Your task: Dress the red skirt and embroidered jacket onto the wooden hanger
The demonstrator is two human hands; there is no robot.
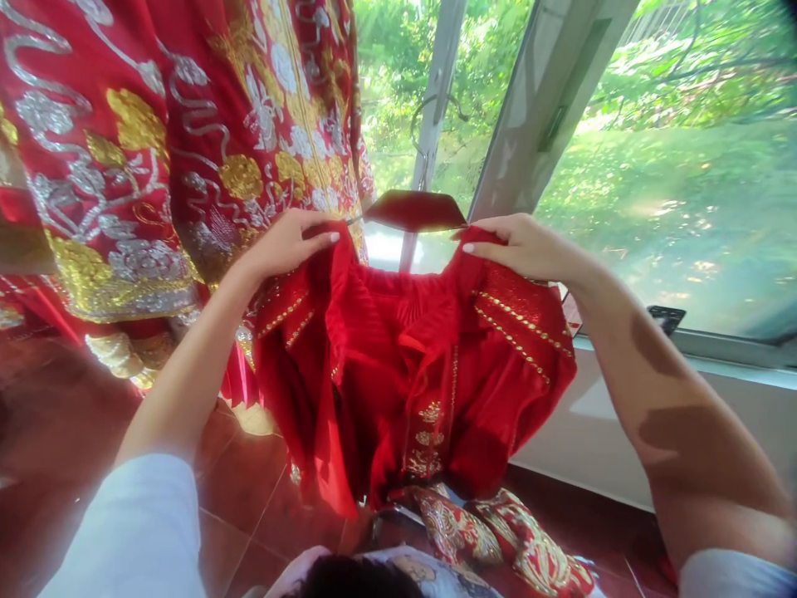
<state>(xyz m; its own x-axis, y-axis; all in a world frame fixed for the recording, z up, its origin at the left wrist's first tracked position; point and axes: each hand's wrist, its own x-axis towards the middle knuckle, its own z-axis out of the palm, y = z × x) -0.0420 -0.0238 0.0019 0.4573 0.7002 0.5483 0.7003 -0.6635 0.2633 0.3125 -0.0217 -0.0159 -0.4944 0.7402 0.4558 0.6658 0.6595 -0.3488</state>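
A red garment with gold trim (398,357) hangs in front of me, its collar end up. Gold embroidery runs down its front and gold beaded lines cross both shoulders. My left hand (299,241) pinches the left shoulder between thumb and fingers. On the other shoulder, my right hand (523,247) grips the cloth the same way, thumb on the near side. Between the hands, a dark red hanger (414,209) with a metal hook shows above the neckline; its ends disappear behind the cloth and fingers.
Large red robes (205,149) with gold and silver embroidery hang at the left. Behind the garment are glass windows (672,199) with a grey frame, greenery outside. Folded red-and-gold cloth (529,548) lies low in front of me. Reddish tiles (230,490) cover the floor.
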